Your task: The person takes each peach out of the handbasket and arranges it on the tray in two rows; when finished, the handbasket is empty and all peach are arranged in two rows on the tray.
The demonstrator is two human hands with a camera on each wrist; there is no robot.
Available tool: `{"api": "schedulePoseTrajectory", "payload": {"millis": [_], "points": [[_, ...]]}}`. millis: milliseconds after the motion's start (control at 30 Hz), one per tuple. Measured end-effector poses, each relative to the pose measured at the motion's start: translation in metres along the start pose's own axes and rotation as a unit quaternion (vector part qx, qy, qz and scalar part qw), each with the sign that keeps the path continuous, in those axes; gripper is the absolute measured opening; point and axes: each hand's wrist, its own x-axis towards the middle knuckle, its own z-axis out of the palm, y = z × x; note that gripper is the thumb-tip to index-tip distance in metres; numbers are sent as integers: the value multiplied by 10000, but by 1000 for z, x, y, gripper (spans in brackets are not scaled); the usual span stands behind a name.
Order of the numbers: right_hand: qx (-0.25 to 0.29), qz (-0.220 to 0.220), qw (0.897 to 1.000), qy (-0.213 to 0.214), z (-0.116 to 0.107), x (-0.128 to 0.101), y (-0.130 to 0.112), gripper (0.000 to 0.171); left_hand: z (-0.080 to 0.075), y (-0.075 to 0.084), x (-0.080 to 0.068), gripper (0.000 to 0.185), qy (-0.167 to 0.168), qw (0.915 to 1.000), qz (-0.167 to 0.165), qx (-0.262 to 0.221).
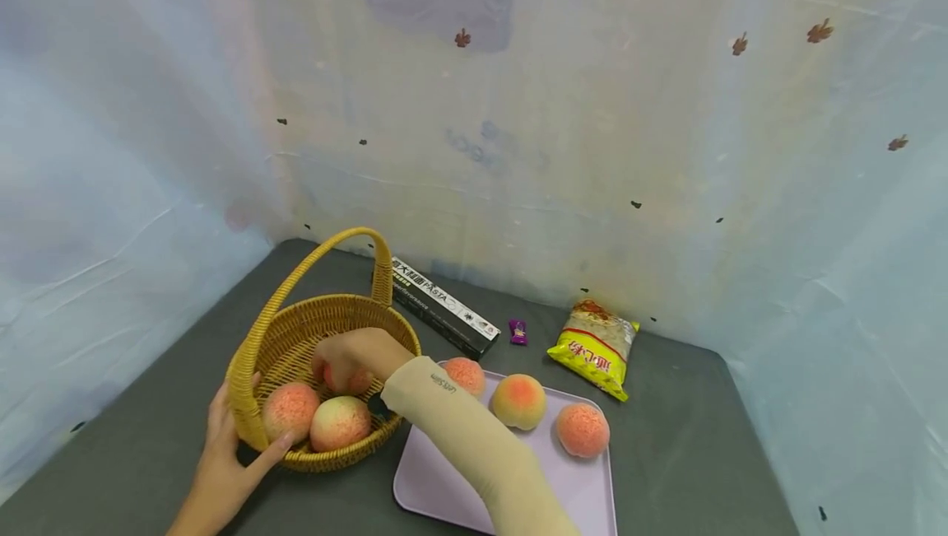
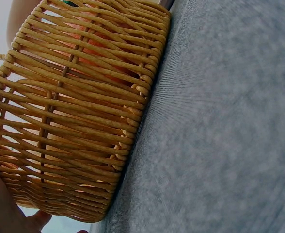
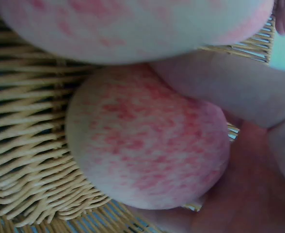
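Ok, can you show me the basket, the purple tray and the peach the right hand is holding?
Basket (image 1: 302, 332): head view, on the bare inside of its wall.
Purple tray (image 1: 434, 480): head view, on its bare near-left part.
Held peach (image 3: 145, 141): right wrist view, middle of its speckled skin.

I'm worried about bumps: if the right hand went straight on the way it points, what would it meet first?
Most likely the inside of the basket, beyond the peach that the right hand grips; depth is unclear, so I can't tell whether side wall or floor comes first.
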Motion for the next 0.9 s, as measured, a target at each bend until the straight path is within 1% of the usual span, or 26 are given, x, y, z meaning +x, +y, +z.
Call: {"api": "schedulePoseTrajectory", "payload": {"millis": [33,67,100,200,267,367,433,500,600,667,767,900], "points": [[-8,27,10000,-55,2,-1,1,36,0,-1,0,89,21,10000,19,15],[-64,50,9999,-75,3,-1,3,35,0,-1,0,89,14,10000,11,36],[-9,98,9999,-70,3,-1,4,37,-1,-1,0,89,12,10000,10,47],[96,58,9999,107,4,-2,9,49,-1,-2,0,88,-7,10000,-11,39],[316,19,9994,138,4,-3,13,60,-1,-1,0,87,-29,10000,-52,58],[553,-56,9984,133,4,-5,16,60,-1,0,-1,87,-53,9999,-109,42],[490,-92,9986,168,5,-6,18,56,-1,1,-1,89,-64,9999,-152,51],[293,-124,9992,234,5,-6,20,53,0,1,-1,90,-79,9998,-174,33],[14,-146,9992,367,7,-7,22,55,0,2,-1,90,-74,9998,-174,0],[-37,-127,9989,446,7,-7,26,59,0,1,-1,90,-54,9999,-138,-3],[149,-188,9982,543,7,-8,31,66,0,1,-1,91,-9,10000,-72,11],[535,-462,9957,591,5,-8,38,69,0,1,-1,91,-1,10000,-46,18]]}}
